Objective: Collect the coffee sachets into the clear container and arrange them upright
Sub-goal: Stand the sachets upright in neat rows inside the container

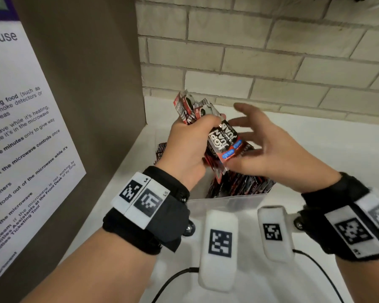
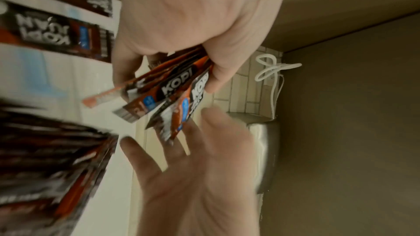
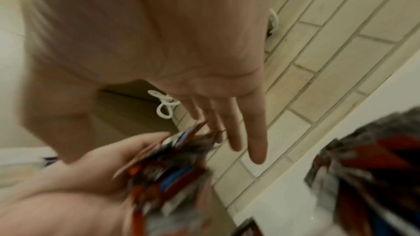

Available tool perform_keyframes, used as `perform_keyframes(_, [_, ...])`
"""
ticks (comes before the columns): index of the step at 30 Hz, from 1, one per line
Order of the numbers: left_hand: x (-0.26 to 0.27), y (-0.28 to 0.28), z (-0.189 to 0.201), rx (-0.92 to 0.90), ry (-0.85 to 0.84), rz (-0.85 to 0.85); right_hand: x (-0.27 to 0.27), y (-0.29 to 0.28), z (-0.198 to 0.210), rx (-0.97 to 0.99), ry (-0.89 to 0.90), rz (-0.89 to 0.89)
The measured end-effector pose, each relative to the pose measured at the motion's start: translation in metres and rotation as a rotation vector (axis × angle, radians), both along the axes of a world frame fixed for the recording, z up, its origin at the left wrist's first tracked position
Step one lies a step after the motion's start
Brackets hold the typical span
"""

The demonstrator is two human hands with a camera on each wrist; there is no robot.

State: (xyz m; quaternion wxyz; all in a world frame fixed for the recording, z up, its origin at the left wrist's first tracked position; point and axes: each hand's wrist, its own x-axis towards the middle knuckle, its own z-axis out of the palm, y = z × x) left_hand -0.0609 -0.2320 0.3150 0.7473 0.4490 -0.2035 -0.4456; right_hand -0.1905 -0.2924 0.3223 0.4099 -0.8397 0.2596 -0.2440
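Observation:
My left hand (image 1: pixel 190 147) grips a bundle of red-and-black coffee sachets (image 1: pixel 222 141) above the clear container (image 1: pixel 225 199), their ends fanning out at both sides of the fist. In the left wrist view the same sachets (image 2: pixel 168 92) splay from under my curled fingers (image 2: pixel 213 78). My right hand (image 1: pixel 269 145) is spread open just right of the bundle, its fingers (image 3: pixel 256 132) straight and near the sachet ends, holding nothing. Several sachets (image 1: pixel 243 185) stand packed upright in the container. One more sachet (image 1: pixel 160 150) lies on the counter behind my left hand.
A brown cabinet side (image 1: pixel 92 84) with a printed microwave notice (image 1: pixel 20 138) rises close on the left. A tiled wall (image 1: pixel 271 62) backs the white counter (image 1: pixel 326 149). A white cord (image 2: pixel 270 71) hangs in the corner. Black cables (image 1: pixel 175 278) trail near the counter's front.

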Motion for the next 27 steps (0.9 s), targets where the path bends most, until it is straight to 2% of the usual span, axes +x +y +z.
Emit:
perform_keyframes(3, [-0.010,0.000,-0.004,0.015,0.119,-0.049,0.009,0.014,-0.008,-0.113,0.118,-0.050])
perform_keyframes(8, [-0.015,0.004,-0.017,0.058,0.081,-0.140,0.013,0.021,-0.017,-0.086,0.193,-0.114])
perform_keyframes(11, [-0.016,0.007,-0.020,0.061,0.050,-0.156,0.015,0.024,-0.021,0.019,0.104,-0.109])
perform_keyframes(18, [-0.018,0.008,-0.021,0.032,-0.140,-0.075,0.019,0.032,-0.029,0.488,-0.090,-0.035])
perform_keyframes(21, [-0.020,0.010,-0.017,0.035,-0.140,-0.134,0.019,0.031,-0.031,0.524,-0.165,-0.010])
perform_keyframes(25, [-0.018,0.014,-0.014,0.130,-0.265,-0.362,0.017,0.030,-0.033,0.499,-0.193,-0.042])
perform_keyframes(27, [-0.015,0.016,-0.011,0.121,-0.306,-0.377,0.016,0.030,-0.032,0.498,-0.191,-0.040])
